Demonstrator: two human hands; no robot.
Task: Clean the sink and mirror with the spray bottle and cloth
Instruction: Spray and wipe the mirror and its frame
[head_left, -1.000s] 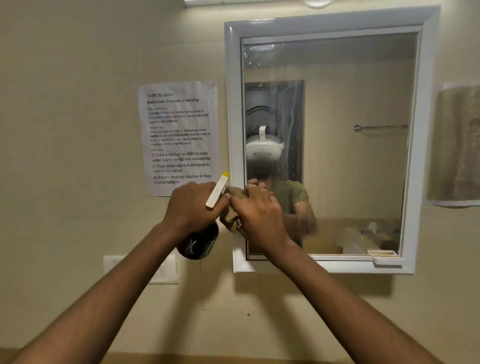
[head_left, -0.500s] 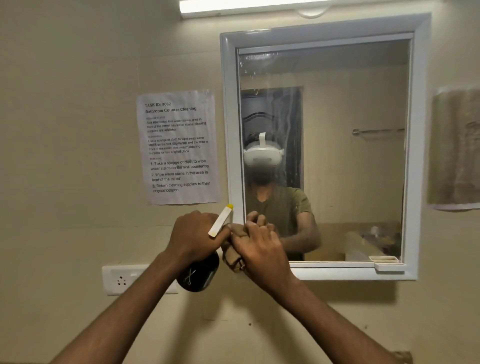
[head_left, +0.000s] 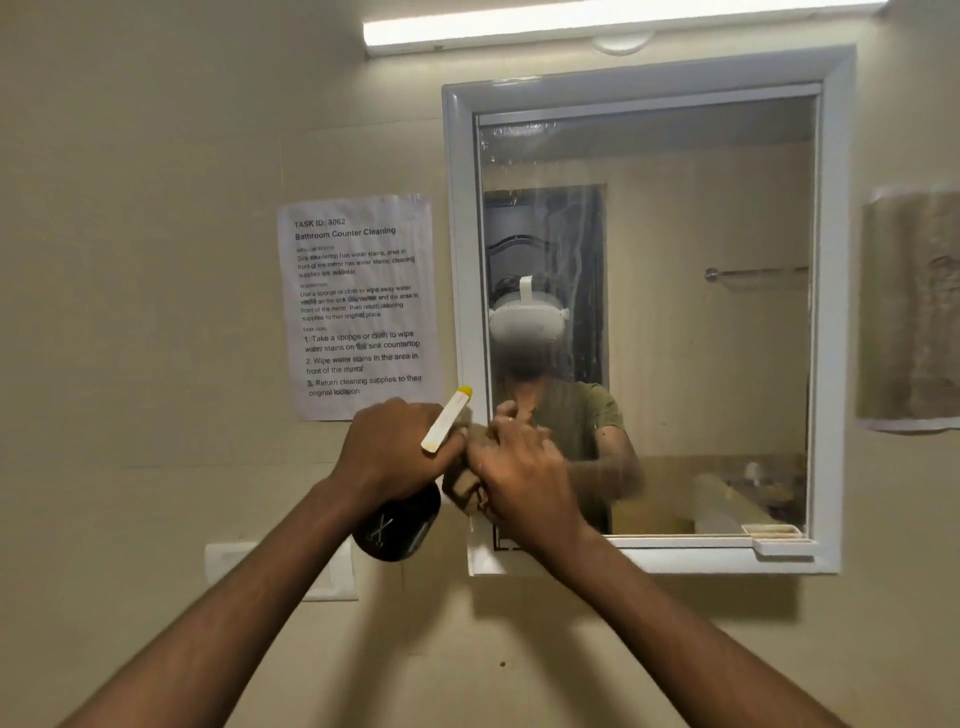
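Beige wall (head_left: 156, 130), bearing all in view. White-framed mirror (head_left: 701, 338) fixed flat to it, just beyond the right hand (head_left: 524, 478) and reaching up and far to that hand's right. Printed sheet (head_left: 363, 306) stuck flat just above the left hand (head_left: 395, 447), beside the mirror's frame. White socket plate (head_left: 228, 566) below the left hand, partly hidden by the forearm. Tube light (head_left: 597, 23) high above both hands, over the mirror. Tan hanging piece (head_left: 909, 312) well to the right of the right hand, past the frame; cloth or paper, unclear. Small white tray (head_left: 782, 543) on the frame's bottom ledge, right of the right hand.
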